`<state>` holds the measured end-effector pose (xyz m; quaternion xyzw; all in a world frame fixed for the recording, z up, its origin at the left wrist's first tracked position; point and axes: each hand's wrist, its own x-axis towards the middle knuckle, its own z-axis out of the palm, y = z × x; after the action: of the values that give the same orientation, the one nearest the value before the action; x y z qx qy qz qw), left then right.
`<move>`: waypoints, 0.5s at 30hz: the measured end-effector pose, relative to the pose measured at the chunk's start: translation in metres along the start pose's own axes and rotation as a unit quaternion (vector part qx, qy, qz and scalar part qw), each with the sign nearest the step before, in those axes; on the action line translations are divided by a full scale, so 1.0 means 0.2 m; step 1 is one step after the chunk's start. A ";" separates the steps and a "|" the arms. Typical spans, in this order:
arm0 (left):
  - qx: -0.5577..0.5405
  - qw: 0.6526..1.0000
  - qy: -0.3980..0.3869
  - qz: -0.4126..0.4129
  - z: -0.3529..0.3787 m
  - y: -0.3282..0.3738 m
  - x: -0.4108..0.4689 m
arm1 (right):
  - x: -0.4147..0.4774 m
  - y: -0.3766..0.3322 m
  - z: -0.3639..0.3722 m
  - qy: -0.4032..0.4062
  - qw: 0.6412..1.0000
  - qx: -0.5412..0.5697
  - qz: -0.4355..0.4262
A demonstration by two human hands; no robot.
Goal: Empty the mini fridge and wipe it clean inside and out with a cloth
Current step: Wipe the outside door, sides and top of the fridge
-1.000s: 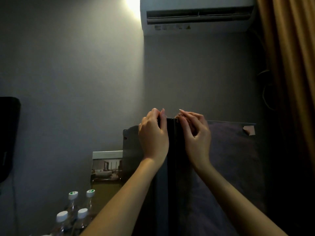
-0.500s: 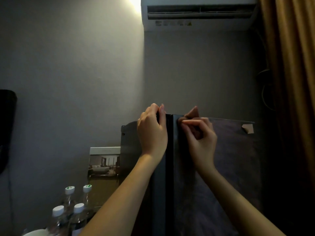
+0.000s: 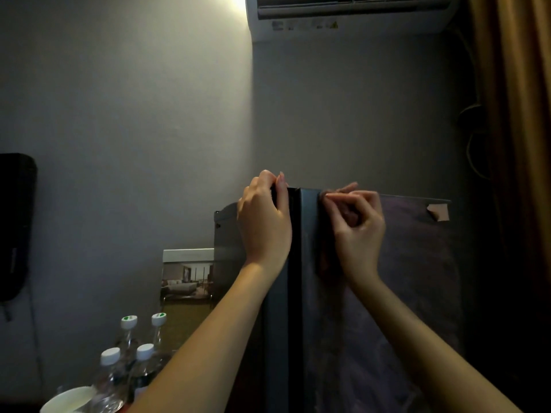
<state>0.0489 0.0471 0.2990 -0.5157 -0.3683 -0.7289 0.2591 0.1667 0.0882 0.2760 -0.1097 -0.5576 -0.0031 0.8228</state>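
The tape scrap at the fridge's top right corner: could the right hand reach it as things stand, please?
Probably yes: the right hand, pinching a cloth, sits on the same top edge as the tape scrap, nothing between them.

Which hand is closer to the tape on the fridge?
Right. The right hand, pinching a cloth, is just left of the tape; the left hand grips the door edge, farther left.
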 end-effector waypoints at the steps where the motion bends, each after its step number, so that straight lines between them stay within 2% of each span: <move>1: 0.001 1.000 -0.001 0.001 0.00 0.00 0.00 | 0.03 -0.01 0.03 0.017 1.000 -0.001 0.010; 4: -0.003 1.000 -0.001 -0.001 0.00 0.00 0.00 | 0.01 -0.06 0.10 0.005 1.000 -0.006 -0.007; 9: 0.052 0.998 0.021 0.014 0.00 0.01 0.00 | -0.22 -0.03 -0.02 -0.105 0.980 -0.103 -0.131; 11: 0.083 0.996 0.029 0.034 0.00 0.02 -0.04 | -0.20 0.05 -0.11 -0.081 0.980 -0.140 -0.119; 15: 0.128 0.988 0.036 0.073 0.01 0.03 -0.09 | 0.00 0.15 -0.12 0.060 0.985 -0.163 0.004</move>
<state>0.0599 0.0450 0.2847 -0.4769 -0.4103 -0.6729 0.3892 0.1924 0.1141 0.2623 -0.2446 -0.4984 -0.0971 0.8260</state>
